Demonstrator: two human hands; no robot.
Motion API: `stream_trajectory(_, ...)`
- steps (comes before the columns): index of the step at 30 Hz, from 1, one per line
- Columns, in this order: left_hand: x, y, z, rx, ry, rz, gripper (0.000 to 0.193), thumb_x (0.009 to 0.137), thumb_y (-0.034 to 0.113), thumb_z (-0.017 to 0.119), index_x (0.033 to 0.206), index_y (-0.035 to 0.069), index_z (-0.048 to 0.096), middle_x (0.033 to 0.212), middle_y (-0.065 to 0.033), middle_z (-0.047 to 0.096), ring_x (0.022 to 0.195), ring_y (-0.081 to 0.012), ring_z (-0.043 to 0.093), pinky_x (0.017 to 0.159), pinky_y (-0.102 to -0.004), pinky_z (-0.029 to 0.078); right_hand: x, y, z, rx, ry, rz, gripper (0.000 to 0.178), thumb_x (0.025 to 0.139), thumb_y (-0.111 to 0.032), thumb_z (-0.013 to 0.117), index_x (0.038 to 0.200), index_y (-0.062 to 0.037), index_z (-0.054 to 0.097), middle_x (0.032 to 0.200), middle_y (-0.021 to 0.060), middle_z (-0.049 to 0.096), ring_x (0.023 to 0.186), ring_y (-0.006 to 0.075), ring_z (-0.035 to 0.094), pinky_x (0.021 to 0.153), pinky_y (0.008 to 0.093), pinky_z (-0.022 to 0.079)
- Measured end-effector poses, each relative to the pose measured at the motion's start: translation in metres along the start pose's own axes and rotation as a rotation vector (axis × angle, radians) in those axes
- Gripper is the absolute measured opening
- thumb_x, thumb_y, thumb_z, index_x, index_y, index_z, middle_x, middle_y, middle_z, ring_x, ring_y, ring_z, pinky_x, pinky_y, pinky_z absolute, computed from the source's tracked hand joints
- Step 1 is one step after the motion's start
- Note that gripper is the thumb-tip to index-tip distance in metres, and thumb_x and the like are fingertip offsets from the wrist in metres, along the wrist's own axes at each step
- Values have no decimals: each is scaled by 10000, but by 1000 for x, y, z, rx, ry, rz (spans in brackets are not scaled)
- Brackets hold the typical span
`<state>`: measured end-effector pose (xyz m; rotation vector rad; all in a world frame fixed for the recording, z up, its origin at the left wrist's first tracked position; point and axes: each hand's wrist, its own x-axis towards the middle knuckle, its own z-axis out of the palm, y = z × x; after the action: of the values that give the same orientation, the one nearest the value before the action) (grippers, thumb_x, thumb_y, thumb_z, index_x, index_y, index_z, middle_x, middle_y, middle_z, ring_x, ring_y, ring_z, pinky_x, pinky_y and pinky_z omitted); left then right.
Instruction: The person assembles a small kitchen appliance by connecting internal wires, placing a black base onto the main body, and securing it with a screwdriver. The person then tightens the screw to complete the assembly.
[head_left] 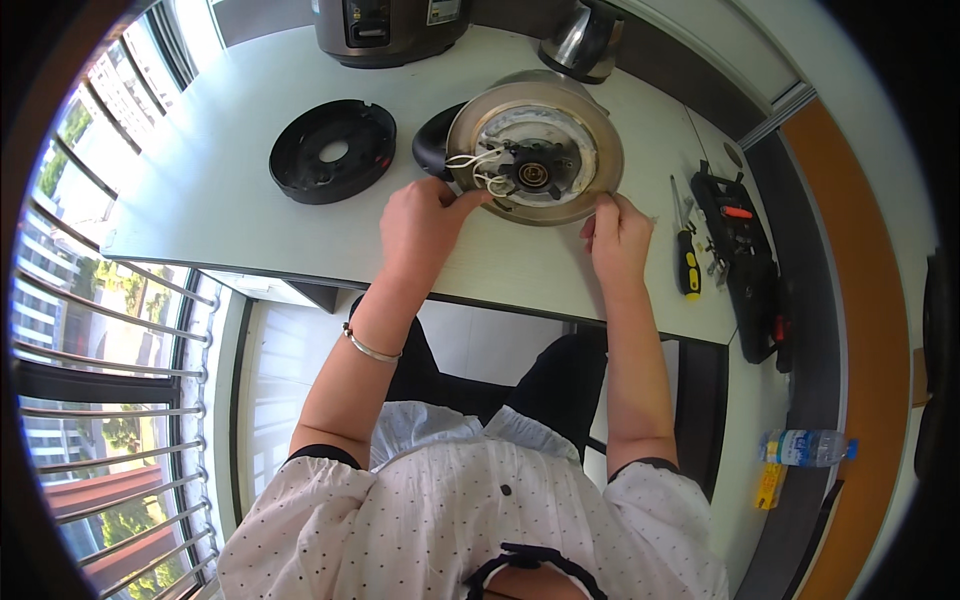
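Note:
An upturned metal kettle (pixel 605 140) stands before me with its underside exposed. At the centre of the underside is a round black connector (pixel 535 177), and white wires (pixel 468 160) loop out to its left. The kettle's black handle (pixel 432 142) points left. My left hand (pixel 420 222) is closed at the near left rim, its thumb reaching over the edge close to the wires; its fingertips are partly hidden. On the near right rim, my right hand (pixel 620 232) pinches the edge between thumb and curled fingers. A round black base cover (pixel 375 165) lies apart on the left.
A yellow-black screwdriver (pixel 688 265) and an open black tool case (pixel 740 250) lie at the right, with small metal pieces between them. A dark appliance (pixel 400 35) and another metal kettle (pixel 583 40) stand behind. A water bottle (pixel 810 448) lies far right. The table's front edge (pixel 500 307) is near.

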<state>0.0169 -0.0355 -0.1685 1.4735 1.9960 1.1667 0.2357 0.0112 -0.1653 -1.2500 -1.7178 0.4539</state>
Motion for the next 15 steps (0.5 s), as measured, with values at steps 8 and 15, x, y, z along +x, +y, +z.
stream_trajectory(8, -10, -3, -11, 76, 28, 77, 473, 654, 449, 792, 699, -3, 665, 630, -125, 631, 613, -283, 614, 603, -362, 484, -1, 5, 0, -91, 21, -54, 329, 842, -250, 494, 668, 7, 607, 557, 179, 556, 516, 351, 552, 531, 417, 449)
stream_trajectory(15, -6, -3, -19, 178, 48, 92, 493, 661, 485, 774, 723, 7, 667, 662, -127, 642, 646, -288, 625, 619, -362, 483, -1, -1, -1, -75, 31, -79, 324, 814, -258, 506, 662, 11, 604, 572, 190, 553, 529, 369, 548, 536, 435, 447)
